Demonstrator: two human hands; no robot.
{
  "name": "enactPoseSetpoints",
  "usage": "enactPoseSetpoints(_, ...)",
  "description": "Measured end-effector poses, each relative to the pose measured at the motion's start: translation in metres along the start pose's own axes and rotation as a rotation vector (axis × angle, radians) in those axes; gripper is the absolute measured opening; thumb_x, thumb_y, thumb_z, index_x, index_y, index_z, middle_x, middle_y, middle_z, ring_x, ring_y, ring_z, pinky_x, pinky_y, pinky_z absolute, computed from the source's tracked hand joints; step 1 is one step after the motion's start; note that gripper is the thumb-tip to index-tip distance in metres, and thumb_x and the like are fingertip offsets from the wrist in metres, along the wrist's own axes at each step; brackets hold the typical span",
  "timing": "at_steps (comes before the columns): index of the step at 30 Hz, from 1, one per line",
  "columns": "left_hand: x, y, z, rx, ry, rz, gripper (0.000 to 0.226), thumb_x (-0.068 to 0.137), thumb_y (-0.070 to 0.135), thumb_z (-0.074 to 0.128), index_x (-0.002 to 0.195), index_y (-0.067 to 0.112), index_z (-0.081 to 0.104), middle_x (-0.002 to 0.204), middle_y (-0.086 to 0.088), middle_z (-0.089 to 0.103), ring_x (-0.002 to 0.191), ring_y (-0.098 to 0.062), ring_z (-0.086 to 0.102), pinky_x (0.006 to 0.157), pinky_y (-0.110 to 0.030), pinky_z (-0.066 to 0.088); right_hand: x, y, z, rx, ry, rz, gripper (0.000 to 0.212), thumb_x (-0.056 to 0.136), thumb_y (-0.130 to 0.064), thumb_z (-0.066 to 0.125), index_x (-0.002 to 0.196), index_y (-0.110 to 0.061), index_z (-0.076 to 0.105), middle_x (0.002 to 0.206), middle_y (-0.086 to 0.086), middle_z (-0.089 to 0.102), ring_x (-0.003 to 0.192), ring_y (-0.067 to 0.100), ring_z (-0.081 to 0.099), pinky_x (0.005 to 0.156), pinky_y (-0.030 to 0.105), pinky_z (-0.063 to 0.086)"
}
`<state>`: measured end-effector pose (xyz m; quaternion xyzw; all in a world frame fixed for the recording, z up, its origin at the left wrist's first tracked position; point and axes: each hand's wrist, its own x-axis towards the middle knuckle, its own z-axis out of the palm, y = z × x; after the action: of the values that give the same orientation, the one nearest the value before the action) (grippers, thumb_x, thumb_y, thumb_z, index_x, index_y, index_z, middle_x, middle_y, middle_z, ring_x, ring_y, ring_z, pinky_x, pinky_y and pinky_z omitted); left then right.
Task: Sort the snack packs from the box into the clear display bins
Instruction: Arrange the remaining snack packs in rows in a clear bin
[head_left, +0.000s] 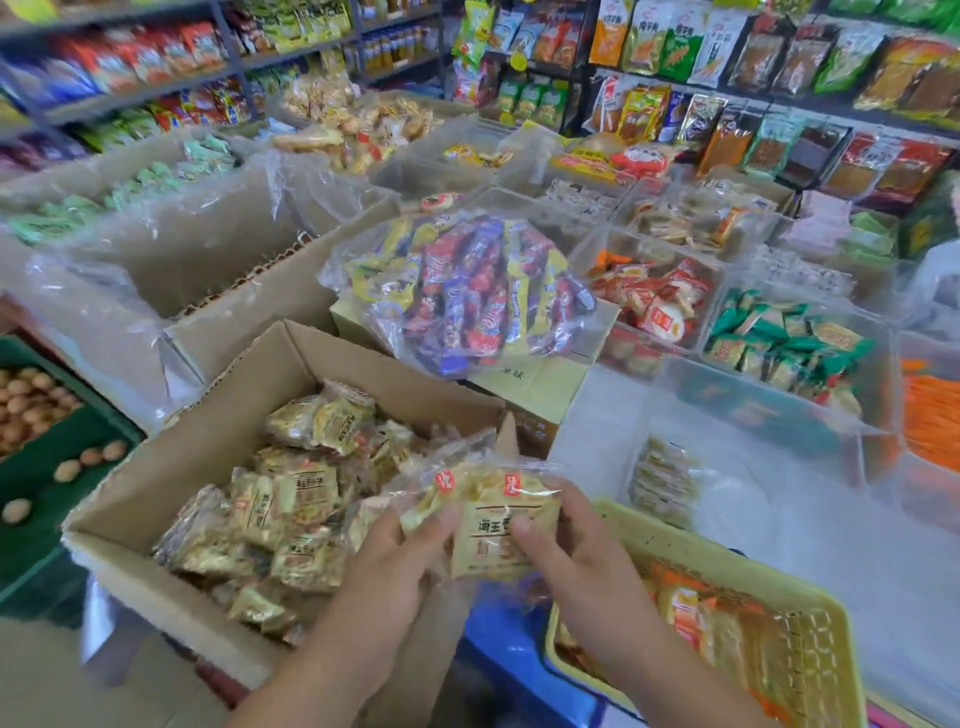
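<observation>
Clamping packs from both ends, left hand and right hand curled tight round them, box just left of the fingers. Keep the stack squared. Swing out beyond the right fingertips to the bin, clearing the basket under the right wrist. Lay flat beside the matching packs there.

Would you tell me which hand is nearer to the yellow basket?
Right. The right hand is beside the yellow basket; the left hand lies farther left, by the cardboard box.

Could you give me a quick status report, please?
Left hand and right hand both hold pale yellow wrapped snack packs. Brown cardboard box well stocked. Clear plastic bin ahead, nothing in the way.
</observation>
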<state>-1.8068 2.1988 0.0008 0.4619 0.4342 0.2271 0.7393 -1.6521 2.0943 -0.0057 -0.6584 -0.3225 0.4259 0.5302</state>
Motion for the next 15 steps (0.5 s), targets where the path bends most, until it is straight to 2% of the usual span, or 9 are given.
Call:
enactPoseSetpoints(1,-0.001,0.000,0.013,0.017,0.023,-0.011,0.059,0.062,0.051,0.081,0.117,0.035,0.064,0.102,0.006,0.080,0.094,-0.012,0.076,0.082,-0.032,0.060,-0.002,0.002,-0.014,0.001,-0.012,-0.002,0.037,0.088,-0.057,0.064,0.123,-0.046,0.058,0.112,-0.008,0.074,0.099,0.014,0.072,0.073,0.040,0.062)
enactPoseSetpoints(3,-0.002,-0.004,0.038,0.065,0.022,0.009,0.025,0.082,0.039,0.074,0.105,0.035,0.065,0.085,0.015,0.079,0.076,0.000,0.075,0.063,-0.017,0.056,-0.006,0.005,-0.042,0.002,-0.034,0.003,0.037,0.091,-0.053,0.065,0.126,-0.042,0.060,0.114,-0.007,0.074,0.103,0.015,0.072,0.084,0.046,0.060)
enactPoseSetpoints(4,-0.002,-0.007,0.049,0.078,0.002,0.016,0.016,0.089,0.033,0.070,0.104,0.034,0.065,0.082,0.015,0.079,0.072,0.001,0.074,0.055,-0.013,0.053,-0.008,0.008,-0.054,0.000,-0.038,0.012,0.037,0.091,-0.053,0.066,0.126,-0.043,0.060,0.116,-0.008,0.074,0.104,0.014,0.072,0.088,0.047,0.059)
enactPoseSetpoints(6,-0.003,-0.013,0.069,0.141,-0.021,0.043,0.013,0.091,0.035,0.068,0.103,0.035,0.067,0.084,0.017,0.079,0.072,0.002,0.074,0.052,-0.009,0.051,-0.011,0.013,-0.077,0.002,-0.027,0.040,0.043,0.087,-0.061,0.067,0.127,-0.047,0.059,0.117,-0.010,0.073,0.105,0.011,0.071,0.090,0.046,0.059)
enactPoseSetpoints(9,-0.002,-0.015,0.094,0.217,-0.041,0.100,0.024,0.083,0.050,0.068,0.101,0.038,0.077,0.100,0.011,0.080,0.086,-0.003,0.076,0.066,-0.013,0.057,-0.012,0.019,-0.104,-0.173,0.105,0.054,0.057,0.072,-0.082,0.060,0.124,-0.060,0.053,0.113,-0.017,0.066,0.097,-0.003,0.064,0.079,0.028,0.056)
enactPoseSetpoints(11,0.000,-0.015,0.108,0.303,-0.047,0.145,0.028,0.087,0.057,0.068,0.109,0.044,0.075,0.109,0.007,0.079,0.098,-0.012,0.076,0.084,-0.033,0.061,-0.011,0.024,-0.119,-0.331,0.218,0.049,0.062,0.068,-0.085,0.058,0.123,-0.057,0.050,0.101,-0.017,0.057,0.089,-0.006,0.055,0.069,0.018,0.046)
enactPoseSetpoints(13,0.003,-0.015,0.121,0.399,-0.031,0.206,0.036,0.088,0.064,0.067,0.117,0.043,0.071,0.112,0.010,0.077,0.098,-0.019,0.076,0.090,-0.049,0.059,-0.009,0.032,-0.132,-0.319,0.261,0.027,0.054,0.073,-0.079,0.060,0.119,-0.052,0.051,0.082,-0.010,0.059,0.079,0.000,0.058,0.061,0.016,0.047)
enactPoseSetpoints(14,0.006,-0.014,0.128,0.476,-0.029,0.255,0.040,0.087,0.067,0.065,0.119,0.042,0.070,0.117,0.018,0.074,0.098,-0.017,0.074,0.091,-0.045,0.059,-0.008,0.035,-0.138,-0.296,0.255,0.027,0.048,0.077,-0.075,0.060,0.118,-0.051,0.051,0.080,-0.007,0.062,0.074,0.002,0.062,0.063,0.019,0.052)
enactPoseSetpoints(15,0.009,-0.014,0.135,0.569,-0.023,0.329,0.041,0.087,0.068,0.062,0.117,0.041,0.071,0.125,0.032,0.065,0.101,-0.009,0.071,0.092,-0.032,0.057,-0.007,0.038,-0.141,-0.237,0.231,0.044,0.044,0.080,-0.071,0.060,0.118,-0.050,0.052,0.081,-0.007,0.065,0.073,0.003,0.066,0.067,0.027,0.058)
